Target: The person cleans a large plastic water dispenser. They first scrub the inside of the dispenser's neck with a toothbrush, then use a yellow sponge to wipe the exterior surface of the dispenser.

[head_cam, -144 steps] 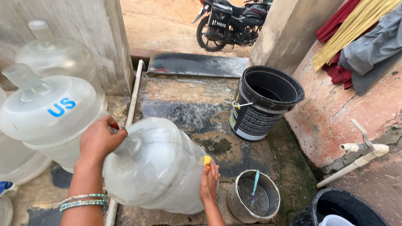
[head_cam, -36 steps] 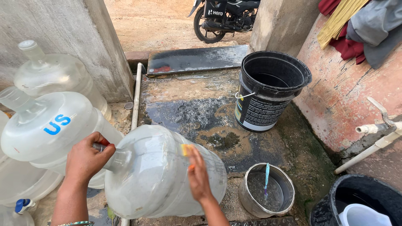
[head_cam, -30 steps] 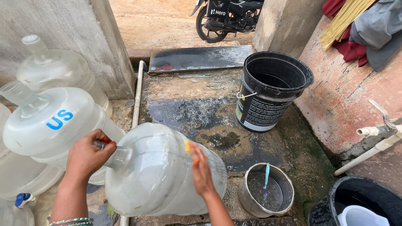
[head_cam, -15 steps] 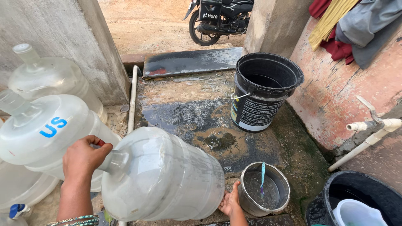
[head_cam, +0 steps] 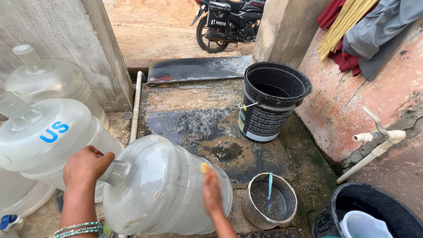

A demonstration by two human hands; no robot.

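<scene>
Left hand (head_cam: pixel 86 165): fist closed around the neck of the jug (head_cam: pixel 163 189), at 9 o'clock of it. Jug: tilted on its side, centre foreground. Right hand (head_cam: pixel 213 194): fingers flat against jug wall at 3 o'clock, pressing a yellow sponge (head_cam: pixel 204 167). Steel pot (head_cam: pixel 269 206): just beside, at 3 o'clock.

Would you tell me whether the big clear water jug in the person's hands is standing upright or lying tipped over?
Tipped on its side: the water jug lies with its neck pointing sideways into the left hand, while the right hand rests on its body.
</scene>
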